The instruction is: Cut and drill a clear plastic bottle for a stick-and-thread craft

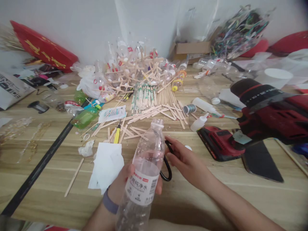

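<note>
A clear plastic water bottle [146, 179] with a white label and no cap leans in front of me, its neck pointing away. My left hand [121, 181] is wrapped round its middle from behind, partly hidden by the label. Just right of the bottle, my right hand [184, 158] has its fingers closed on black looped handles, which look like those of scissors [168, 173]. Their blades do not show behind the bottle. White sheets of paper [106, 166] lie left of the bottle, near a yellow utility knife [117, 134].
A red cordless drill [271, 109] stands at the right beside a dark phone [262, 160]. Wooden sticks [158, 112] and plastic bottles pile up at the back. A green bottle [85, 117] lies left, near a long black strip [45, 157]. A small glue bottle [199, 123] is right of centre.
</note>
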